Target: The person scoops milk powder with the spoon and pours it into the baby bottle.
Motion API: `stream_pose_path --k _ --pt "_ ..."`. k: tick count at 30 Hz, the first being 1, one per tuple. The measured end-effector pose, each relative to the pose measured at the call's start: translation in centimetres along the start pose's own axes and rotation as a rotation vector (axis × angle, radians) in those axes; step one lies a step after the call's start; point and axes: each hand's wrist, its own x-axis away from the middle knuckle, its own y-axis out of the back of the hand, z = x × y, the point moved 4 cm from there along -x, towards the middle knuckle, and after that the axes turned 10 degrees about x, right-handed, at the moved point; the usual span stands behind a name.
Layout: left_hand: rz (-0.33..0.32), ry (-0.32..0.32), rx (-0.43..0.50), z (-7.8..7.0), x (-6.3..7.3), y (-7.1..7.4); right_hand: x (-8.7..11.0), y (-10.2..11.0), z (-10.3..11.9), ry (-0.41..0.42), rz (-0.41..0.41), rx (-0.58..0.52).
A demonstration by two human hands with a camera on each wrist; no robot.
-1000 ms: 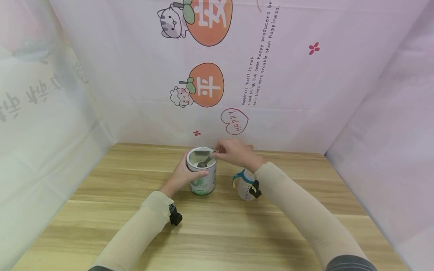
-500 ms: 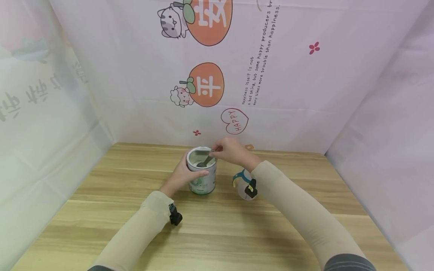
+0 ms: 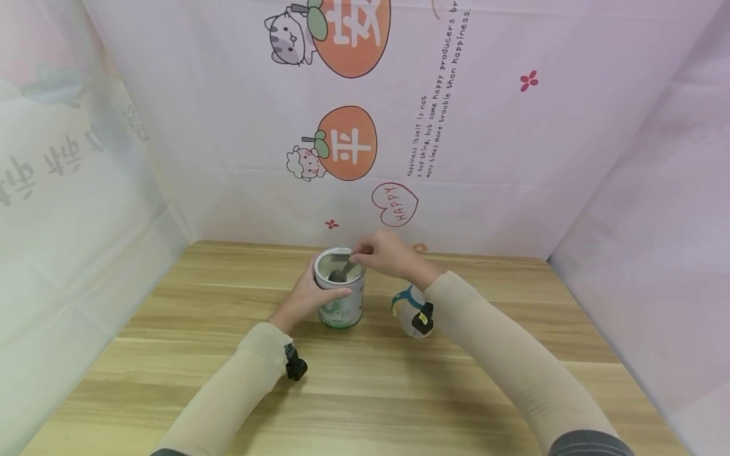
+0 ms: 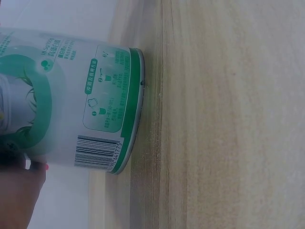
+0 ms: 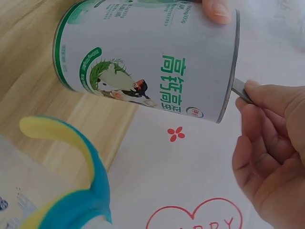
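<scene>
A white and green milk powder can (image 3: 341, 310) stands upright and uncovered on the wooden table. My left hand (image 3: 308, 294) grips it around its left side, thumb across the front. Over the rim, my right hand (image 3: 388, 254) pinches the handle of a dark grey scoop (image 3: 338, 276), whose bowl is down inside the can. In the right wrist view, thumb and forefinger hold the flat scoop handle (image 5: 242, 90) just outside the can's mouth. The left wrist view shows the can's lower side with a barcode (image 4: 97, 152), its base on the tabletop.
A baby bottle (image 3: 412, 316) with blue and yellow handles (image 5: 93, 171) stands right of the can, below my right wrist, partly hidden by the wrist camera (image 3: 423, 318). A printed cloth (image 3: 485, 215) rises behind the table's back edge, with more cloth at both sides.
My right hand has shifted slightly left, and the scoop's handle has tilted while its bowl moves slightly left inside the can. My left hand and the can stay in place.
</scene>
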Motion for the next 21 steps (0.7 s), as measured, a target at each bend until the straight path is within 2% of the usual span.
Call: stream_pose_path --k 11,16,21 --pt "0.007 -0.001 0.04 0.2 0.0 0.0 0.4 -0.2 1.4 0.145 -0.109 0.147" --pt "0.013 -0.006 0.04 0.1 0.0 0.0 0.4 -0.5 1.7 0.163 -0.115 0.179" --pt "0.018 0.001 0.038 0.1 0.0 0.0 0.1 -1.0 1.8 0.147 -0.099 0.211"
